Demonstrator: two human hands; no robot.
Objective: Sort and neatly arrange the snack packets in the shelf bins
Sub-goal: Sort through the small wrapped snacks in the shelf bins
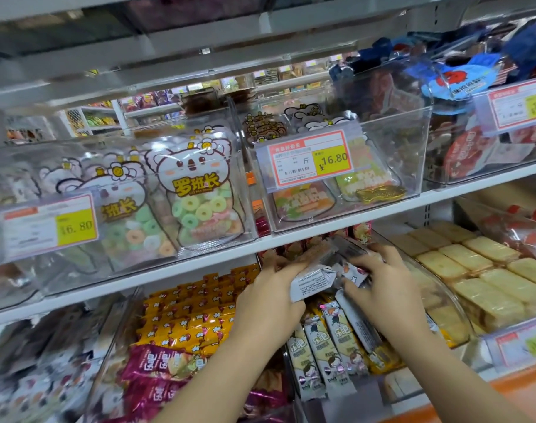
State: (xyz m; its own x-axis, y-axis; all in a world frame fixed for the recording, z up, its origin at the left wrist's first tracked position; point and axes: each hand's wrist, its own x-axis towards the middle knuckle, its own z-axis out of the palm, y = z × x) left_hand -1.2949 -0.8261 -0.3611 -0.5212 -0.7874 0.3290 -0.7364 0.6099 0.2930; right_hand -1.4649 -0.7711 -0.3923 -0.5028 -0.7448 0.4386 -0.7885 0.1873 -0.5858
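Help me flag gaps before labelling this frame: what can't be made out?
- Head view: packets beneath the left hand, which grips a silver packet, and the right hand: number hidden by the hands.
- Right hand's grip: hidden by its own back.
- Left price tag: fine print blurred.
- Right price tag: cut by the right edge.
- Lower-left packets: blurred, print unreadable.

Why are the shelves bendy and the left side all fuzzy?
Head view: wide lens bows the shelf; head view: left bin smeared by blur and glare; head view: middle sharper, so koala packet, left hand, right hand and grey packets read clearly.
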